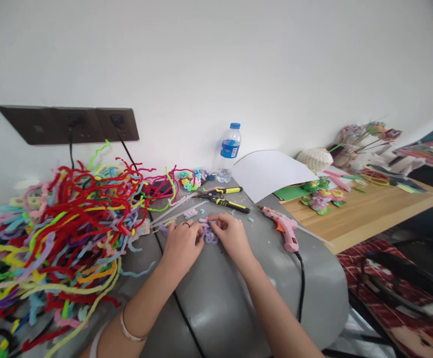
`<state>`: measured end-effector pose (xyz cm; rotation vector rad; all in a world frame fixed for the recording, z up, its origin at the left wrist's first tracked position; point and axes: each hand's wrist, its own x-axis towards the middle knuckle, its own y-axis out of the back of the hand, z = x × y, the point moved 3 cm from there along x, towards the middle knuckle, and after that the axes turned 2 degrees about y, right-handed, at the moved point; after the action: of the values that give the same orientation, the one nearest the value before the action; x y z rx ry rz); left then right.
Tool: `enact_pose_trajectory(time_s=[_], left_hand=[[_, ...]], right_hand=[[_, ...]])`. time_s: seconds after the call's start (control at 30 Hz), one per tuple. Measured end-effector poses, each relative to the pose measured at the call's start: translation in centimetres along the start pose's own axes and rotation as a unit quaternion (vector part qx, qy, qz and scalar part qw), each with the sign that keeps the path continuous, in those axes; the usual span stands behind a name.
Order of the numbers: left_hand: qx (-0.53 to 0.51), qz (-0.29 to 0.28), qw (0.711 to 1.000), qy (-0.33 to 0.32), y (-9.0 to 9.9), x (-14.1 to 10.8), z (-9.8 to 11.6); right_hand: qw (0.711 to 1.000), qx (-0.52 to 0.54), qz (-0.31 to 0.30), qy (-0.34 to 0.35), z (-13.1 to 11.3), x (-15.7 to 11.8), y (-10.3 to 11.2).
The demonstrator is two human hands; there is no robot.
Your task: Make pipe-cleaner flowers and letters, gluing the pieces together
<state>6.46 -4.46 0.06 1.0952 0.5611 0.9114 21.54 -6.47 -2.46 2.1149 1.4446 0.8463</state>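
Observation:
Both hands meet over the grey table (235, 298), around a small lilac piece of coiled pipe cleaners (211, 235). My left hand (184, 240) has its fingers curled together at the piece's left side. From the right, my right hand (230, 233) pinches its upper edge; the fingertips hide part of it. Just beyond lie short pink and blue pipe cleaner bits (190, 214) and black-and-yellow pliers (227, 200). To the right of my right hand rests a pink hot glue gun (284, 227), its nozzle pointing away.
A big tangle of colourful pipe cleaners (70, 238) covers the left side. A water bottle (228, 154) stands by the wall, beside white paper (272, 171). Black cords cross the table. A wooden table (373, 211) at right bears craft flowers (323, 199).

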Motion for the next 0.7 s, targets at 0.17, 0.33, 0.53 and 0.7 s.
enact_pose_trajectory(time_s=[0.17,0.33,0.53,0.7], left_hand=[[-0.004,0.003,1.000,-0.004,0.06,0.03,0.04],[-0.004,-0.002,1.000,-0.002,0.05,0.16,-0.02],[0.015,0.005,1.000,0.000,0.10,0.14,-0.12],[0.020,0.006,1.000,-0.007,0.09,0.19,-0.15]], right_hand=[[1.000,-0.009,-0.002,0.006,-0.10,0.14,-0.06],[0.999,-0.022,-0.013,0.021,-0.24,0.26,-0.08],[0.999,-0.031,-0.026,0.028,-0.12,0.29,-0.16],[0.999,-0.029,-0.029,0.021,-0.06,0.34,-0.20]])
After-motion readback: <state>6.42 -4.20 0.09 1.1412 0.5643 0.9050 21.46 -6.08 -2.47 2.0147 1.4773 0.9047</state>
